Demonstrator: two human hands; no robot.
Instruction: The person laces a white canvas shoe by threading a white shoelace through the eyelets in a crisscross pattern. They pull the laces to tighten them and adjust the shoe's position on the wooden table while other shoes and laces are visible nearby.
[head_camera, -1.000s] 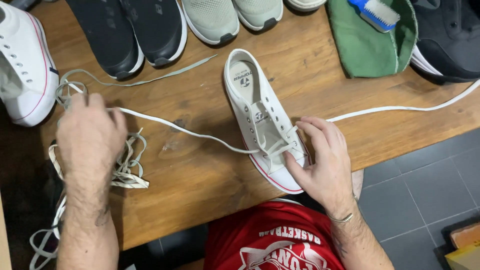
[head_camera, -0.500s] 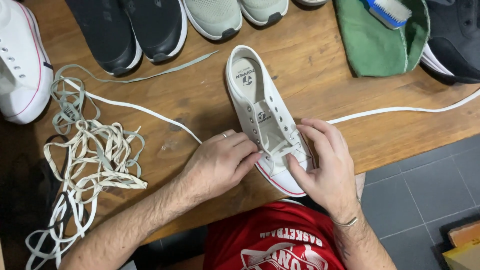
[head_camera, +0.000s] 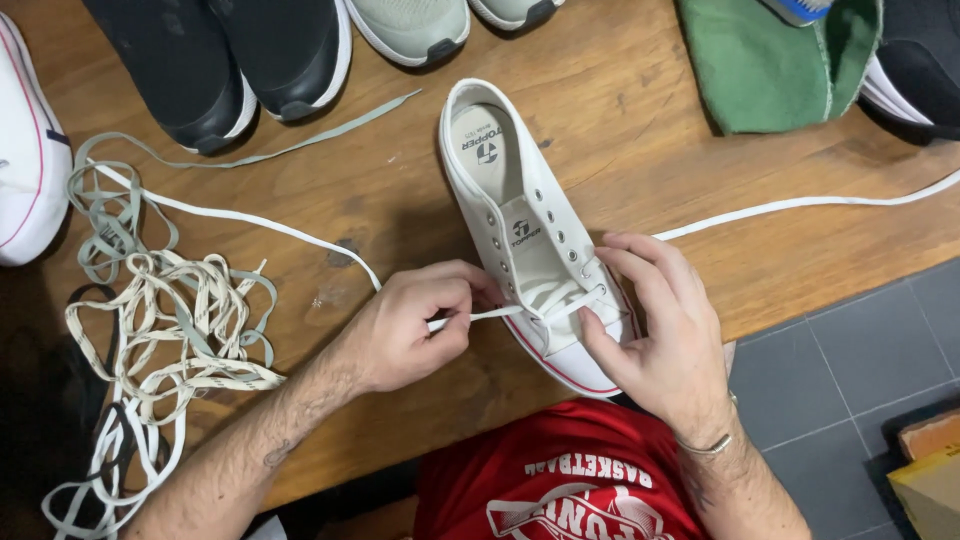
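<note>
Sneaker (head_camera: 530, 235), white canvas, rubber toe cap, lay between hands on worn wooden table (head_camera: 400, 210). Far left of left hand (head_camera: 405, 325): tangled heap of flat cream laces (head_camera: 170, 330). Left hand pinched flat white lace (head_camera: 300, 235) beside eyelets. Right hand (head_camera: 655, 330), fingers loosely curved, gripped toe end. Beyond it: green cloth (head_camera: 770, 70).

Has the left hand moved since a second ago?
Yes. The left hand left the lace pile and crossed right to the white sneaker, pinching its lace.
</note>
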